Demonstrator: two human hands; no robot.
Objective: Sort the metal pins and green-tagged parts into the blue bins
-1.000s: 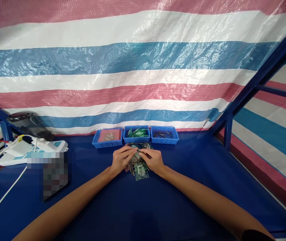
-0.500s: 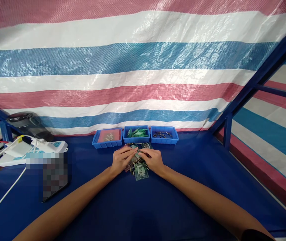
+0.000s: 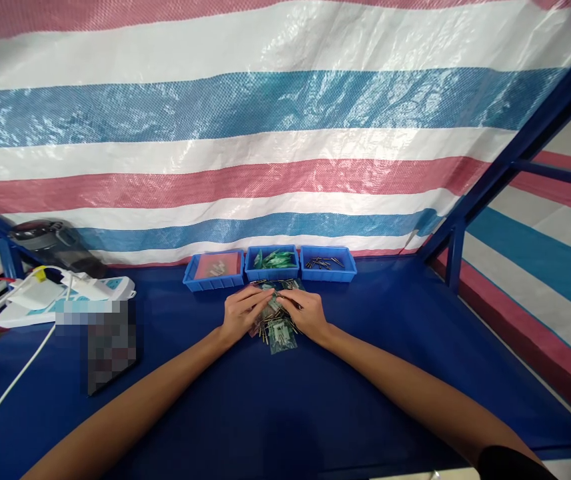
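Observation:
My left hand (image 3: 242, 312) and my right hand (image 3: 307, 315) meet over a small pile in the middle of the table, thumbs and fingers pinched and fingertips almost touching. What they pinch is too small to make out. Under and between them lie several thin metal pins or bits (image 3: 264, 329), dark with brassy ends. Small clear plastic bags lie among these; one bag (image 3: 283, 335) with pale pieces inside sits at the near side of the pile. My fingers cover part of the heap.
Behind the pile stand three blue bins: the left bin (image 3: 214, 283) with a pink sheet and small pieces, the middle bin (image 3: 271, 274) with green packets, the right bin (image 3: 329, 275) with metal bits. A power strip (image 3: 115, 288), cables and a dark bottle (image 3: 60, 247) are at left.
The view has shifted slightly, so the scene sits a little higher. My hands stay over the pile, with only small finger movement and the fingertips slightly farther apart.

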